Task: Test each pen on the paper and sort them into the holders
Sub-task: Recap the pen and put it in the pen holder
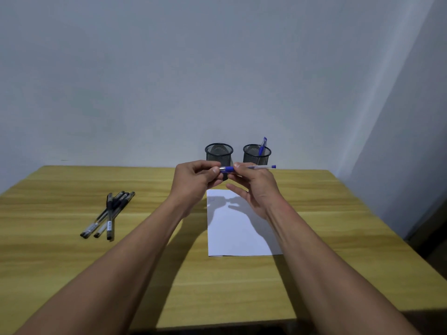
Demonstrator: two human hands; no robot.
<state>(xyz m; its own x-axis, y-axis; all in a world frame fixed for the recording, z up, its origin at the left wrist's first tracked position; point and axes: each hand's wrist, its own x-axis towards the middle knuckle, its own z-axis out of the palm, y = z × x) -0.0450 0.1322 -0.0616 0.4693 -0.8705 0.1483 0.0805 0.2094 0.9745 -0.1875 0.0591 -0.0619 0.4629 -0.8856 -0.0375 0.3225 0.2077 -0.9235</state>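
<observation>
I held the blue pen (256, 167) crosswise above the paper (238, 230) near the tabletop's (72, 262) far edge, left hand (193, 180) pinching its left end, right hand (254, 187) gripping the barrel.

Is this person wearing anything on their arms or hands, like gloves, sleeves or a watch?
No. The left forearm and right forearm are bare to the picture's edge, without sleeves. The left hand and right hand show no gloves, watch or rings.

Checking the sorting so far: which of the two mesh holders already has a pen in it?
The right-hand mesh holder, with a blue pen standing in it; the left mesh holder looks empty.
</observation>
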